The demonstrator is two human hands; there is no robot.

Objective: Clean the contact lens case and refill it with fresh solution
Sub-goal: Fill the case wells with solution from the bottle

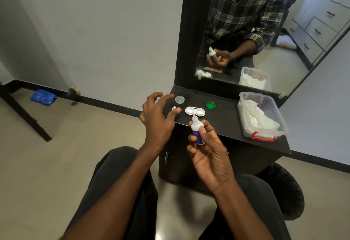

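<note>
The bottle label, centre frame, is mostly covered by the right hand. The tiny white piece beside the left hand is too small to identify.

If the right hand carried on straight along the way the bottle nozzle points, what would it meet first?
Most likely the open white contact lens case on the black shelf: the small white solution bottle in the right hand aims at it. Depth is unclear.
</note>
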